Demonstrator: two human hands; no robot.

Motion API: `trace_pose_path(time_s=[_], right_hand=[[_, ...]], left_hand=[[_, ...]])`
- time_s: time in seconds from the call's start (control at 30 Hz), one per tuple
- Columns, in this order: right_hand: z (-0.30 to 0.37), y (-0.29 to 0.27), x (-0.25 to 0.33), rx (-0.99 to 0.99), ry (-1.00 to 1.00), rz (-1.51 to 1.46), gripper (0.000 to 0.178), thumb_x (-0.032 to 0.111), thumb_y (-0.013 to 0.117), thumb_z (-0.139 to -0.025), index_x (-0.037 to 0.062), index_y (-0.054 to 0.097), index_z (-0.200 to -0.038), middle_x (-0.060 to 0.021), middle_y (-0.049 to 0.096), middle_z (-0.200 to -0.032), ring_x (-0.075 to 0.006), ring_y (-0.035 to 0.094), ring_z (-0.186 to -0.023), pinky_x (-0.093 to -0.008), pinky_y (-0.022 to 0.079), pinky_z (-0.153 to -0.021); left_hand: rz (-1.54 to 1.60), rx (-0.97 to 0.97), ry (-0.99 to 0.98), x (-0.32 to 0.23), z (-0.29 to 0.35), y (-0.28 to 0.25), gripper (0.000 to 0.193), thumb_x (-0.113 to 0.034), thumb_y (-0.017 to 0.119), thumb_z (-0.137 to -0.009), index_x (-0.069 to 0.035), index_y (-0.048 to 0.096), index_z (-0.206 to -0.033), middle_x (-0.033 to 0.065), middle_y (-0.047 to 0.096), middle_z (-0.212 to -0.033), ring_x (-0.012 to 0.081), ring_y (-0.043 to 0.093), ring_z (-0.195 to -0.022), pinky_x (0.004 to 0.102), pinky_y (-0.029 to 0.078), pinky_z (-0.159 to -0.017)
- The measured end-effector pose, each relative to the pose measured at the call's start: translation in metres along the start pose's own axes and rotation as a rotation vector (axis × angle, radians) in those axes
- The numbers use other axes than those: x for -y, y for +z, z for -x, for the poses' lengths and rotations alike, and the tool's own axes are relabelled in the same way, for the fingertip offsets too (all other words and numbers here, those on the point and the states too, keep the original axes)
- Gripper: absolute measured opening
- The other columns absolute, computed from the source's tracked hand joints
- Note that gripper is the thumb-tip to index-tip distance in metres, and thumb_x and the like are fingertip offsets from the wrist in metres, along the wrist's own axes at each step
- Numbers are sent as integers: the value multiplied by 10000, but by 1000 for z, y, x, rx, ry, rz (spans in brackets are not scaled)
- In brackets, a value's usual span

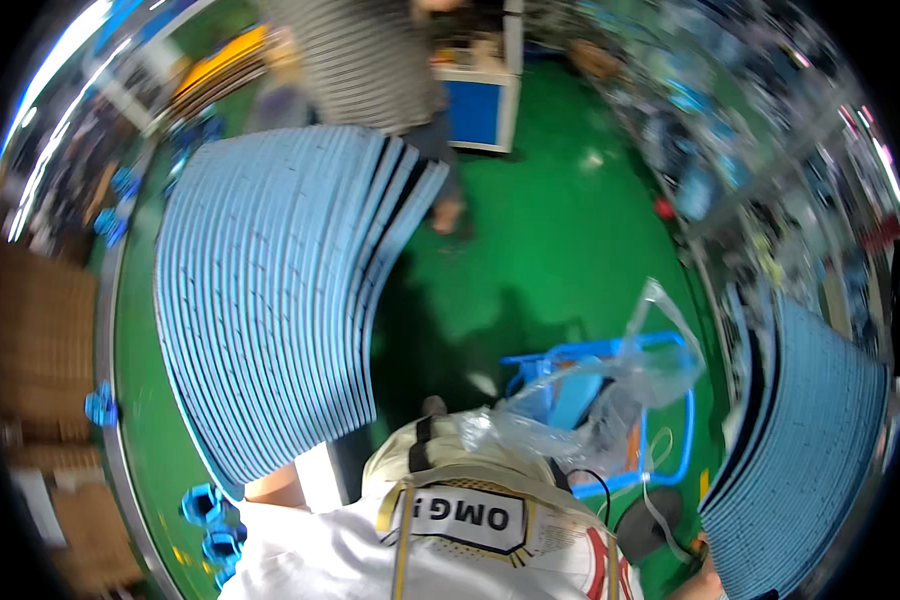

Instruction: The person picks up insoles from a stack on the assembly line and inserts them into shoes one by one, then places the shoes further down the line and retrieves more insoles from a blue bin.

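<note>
Now | left arm under ribbed blue panel stack (270, 300) | crinkled clear bag (610, 385) | hand grips apparently hidden

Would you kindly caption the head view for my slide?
Person carries a tall stack of blue trays on the left arm, another blue stack at right, over a green floor.

A green painted floor (560, 200), a blue wire-frame cart (670, 345), crumpled clear plastic bag (610, 385) and brown cardboard boxes (40, 330) are seen.
</note>
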State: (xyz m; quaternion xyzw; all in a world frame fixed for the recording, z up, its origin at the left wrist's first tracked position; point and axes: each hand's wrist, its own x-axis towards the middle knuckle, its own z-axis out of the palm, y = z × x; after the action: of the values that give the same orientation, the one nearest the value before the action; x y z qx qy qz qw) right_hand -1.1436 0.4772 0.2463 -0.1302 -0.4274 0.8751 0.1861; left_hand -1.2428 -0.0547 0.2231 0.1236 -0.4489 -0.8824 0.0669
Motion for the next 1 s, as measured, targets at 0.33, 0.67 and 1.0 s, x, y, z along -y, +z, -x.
trace_pose_path(time_s=[0.33,0.67,1.0], right_hand=[[-89,141,-52,533,320,24,1123,656,597,-522,141,14,-1332,-175,17,-1373,-530,111,-1162,-769,198,-731],[-112,287,-157,866,698,13,1125,652,595,-522,141,8,-1334,-172,-4,-1377,-522,61,-1180,-772,176,-741],[-159,411,-255,1141,830,192,1120,683,562,-532,141,-6,-1331,-195,194,-1336,-467,360,-1076,-630,414,-698]], left_hand=[[54,-544,743,-70,159,-102,514,-398,489,-691,1,522,-1014,112,572,-927,227,563,-778,351,469,-698],[482,-495,338,-17,40,-77,510,-351,548,-688,-27,443,-1067,118,520,-991,232,536,-882,354,446,-786],[207,-763,567,39,-110,-83,908,-297,635,-666,-56,29,-1299,161,319,-1180,253,350,-1081,337,294,-925]])
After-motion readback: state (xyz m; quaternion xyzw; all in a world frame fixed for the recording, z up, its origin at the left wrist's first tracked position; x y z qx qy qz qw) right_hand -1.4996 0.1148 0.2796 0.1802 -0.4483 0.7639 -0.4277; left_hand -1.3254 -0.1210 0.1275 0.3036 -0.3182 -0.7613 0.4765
